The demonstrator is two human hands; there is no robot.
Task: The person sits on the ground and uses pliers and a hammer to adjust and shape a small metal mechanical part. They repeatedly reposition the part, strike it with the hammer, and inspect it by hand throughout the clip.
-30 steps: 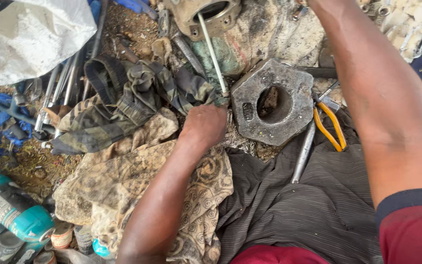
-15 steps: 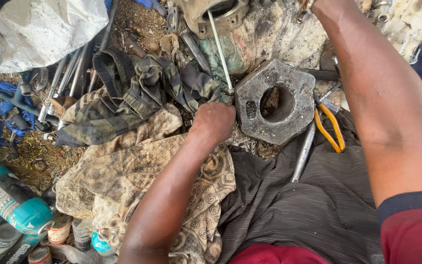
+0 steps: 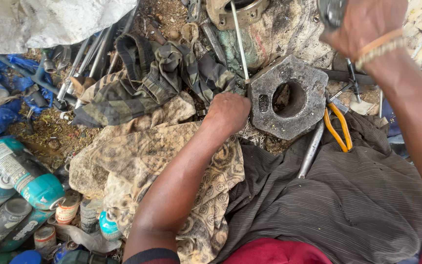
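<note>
My left hand (image 3: 228,112) is a closed fist resting against the left edge of a rusty hexagonal metal block (image 3: 289,73) with a round hole in its middle. Whether anything is inside the fist is hidden. A thin steel rod (image 3: 238,39) runs from the top of the view down to just above that hand. My right hand (image 3: 365,24) is raised at the upper right, above the block, and grips a dark metal part (image 3: 330,12) that is cut off by the top edge.
Orange-handled pliers (image 3: 339,128) and a steel bar (image 3: 311,149) lie right of the block on dark striped cloth (image 3: 357,195). Dirty rags (image 3: 142,83) and patterned cloth (image 3: 147,161) cover the middle. Several spray cans (image 3: 25,176) lie lower left, with a round metal housing (image 3: 221,12) at top.
My right hand has drawn back into view at the upper right with a dark metal part in it. My left fist has stayed at the block's left edge.
</note>
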